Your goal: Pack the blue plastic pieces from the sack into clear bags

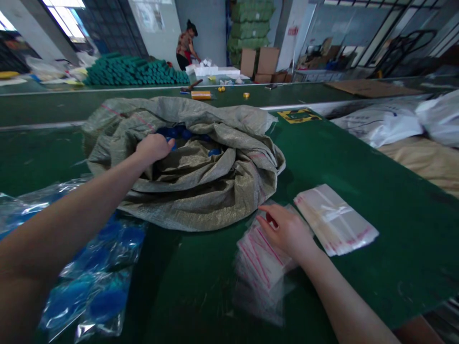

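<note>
A wide, crumpled grey-brown woven sack [204,205] sits open on a green-topped desk [190,291], with glossy blue rounded objects [179,132] inside. The person's left hand [154,147] reaches into its mouth beside them; the fingertips are partly hidden, so whether its grip holds one cannot be told. The right hand [292,231] is over loose clear plastic bags with pink lines [263,267], its thumb and forefinger curved, slightly parted, nothing visible between them. Right of it lies a neat stack of clear bags [335,217]; at left, blue discs in clear wrapping [107,303].
</note>
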A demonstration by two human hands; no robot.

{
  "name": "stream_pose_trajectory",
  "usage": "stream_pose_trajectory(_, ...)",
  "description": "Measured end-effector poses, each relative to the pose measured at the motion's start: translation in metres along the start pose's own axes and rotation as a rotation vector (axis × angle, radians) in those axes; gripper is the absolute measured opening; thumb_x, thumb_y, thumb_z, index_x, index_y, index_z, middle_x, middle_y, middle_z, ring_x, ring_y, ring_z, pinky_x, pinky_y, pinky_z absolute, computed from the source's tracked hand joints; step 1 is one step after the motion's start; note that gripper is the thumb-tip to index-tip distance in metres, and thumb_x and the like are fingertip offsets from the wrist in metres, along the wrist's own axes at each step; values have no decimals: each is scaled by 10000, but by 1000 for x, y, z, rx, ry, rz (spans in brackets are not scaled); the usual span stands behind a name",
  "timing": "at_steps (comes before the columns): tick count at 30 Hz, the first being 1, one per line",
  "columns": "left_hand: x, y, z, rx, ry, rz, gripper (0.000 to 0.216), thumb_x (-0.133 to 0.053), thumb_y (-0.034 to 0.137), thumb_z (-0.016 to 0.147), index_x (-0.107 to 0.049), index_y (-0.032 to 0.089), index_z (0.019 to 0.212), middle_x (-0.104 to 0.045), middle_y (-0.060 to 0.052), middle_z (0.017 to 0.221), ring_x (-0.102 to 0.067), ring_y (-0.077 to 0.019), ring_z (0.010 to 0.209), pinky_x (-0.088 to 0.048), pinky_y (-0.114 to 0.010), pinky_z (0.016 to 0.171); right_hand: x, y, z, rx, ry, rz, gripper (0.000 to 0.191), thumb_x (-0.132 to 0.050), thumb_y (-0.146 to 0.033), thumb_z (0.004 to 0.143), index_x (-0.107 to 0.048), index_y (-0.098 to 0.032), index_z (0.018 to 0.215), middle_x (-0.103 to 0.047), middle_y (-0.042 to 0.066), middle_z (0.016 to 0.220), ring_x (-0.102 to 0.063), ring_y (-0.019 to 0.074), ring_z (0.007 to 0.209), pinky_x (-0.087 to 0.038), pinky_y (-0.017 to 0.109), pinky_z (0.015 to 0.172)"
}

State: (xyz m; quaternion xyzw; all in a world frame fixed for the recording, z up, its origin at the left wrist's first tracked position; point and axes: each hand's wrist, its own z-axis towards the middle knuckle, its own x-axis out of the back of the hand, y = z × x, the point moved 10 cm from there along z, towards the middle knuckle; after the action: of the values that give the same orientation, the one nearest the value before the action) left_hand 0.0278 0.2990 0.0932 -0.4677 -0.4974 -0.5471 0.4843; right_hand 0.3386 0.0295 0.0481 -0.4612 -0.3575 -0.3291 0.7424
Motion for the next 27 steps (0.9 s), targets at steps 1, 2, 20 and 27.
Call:
stream_pose_trajectory(1,-1,9,-24,8,-43,-12,659,-360,542,958,-653,-41,871,-586,-87,717,-595,-229,885,-422,-299,826,2,-5,0,12,28,43,271,-495,-339,965,-624,-184,1146,-677,108,928,-651,227,827,-536,384,765)
stream_pose_trajectory(2,-7,27,-51,-69,-125,-107,657,-362,588,937,-680,16,880,-564,-50,659,-595,-189,778,-412,-250,737,4,-12,1,24,52,95,280,-507,-343,960,-609,-191,1172,-669,104,940,-646,221,827,-540,387,777)
stream_pose_trajectory(20,-65,65,-362,246,-751,-1874,350,-449,481,929,-578,156,922,-268,87,533,-230,-56,379,-170,-167,370,-42,-155,-17,17,-11,421,155,-528,-245,874,-666,-175,883,-669,22,805,-608,163,771,-464,293,758)
stream_pose_trajectory(27,-56,22,-432,480,-441,-2077,425,-489,475,936,-661,91,993,-573,-32,743,-532,-100,627,-414,-188,534,-73,-246,-88,150,-215,192,306,-718,-324,810,-712,-213,1095,-687,55,967,-625,183,872,-475,304,808)
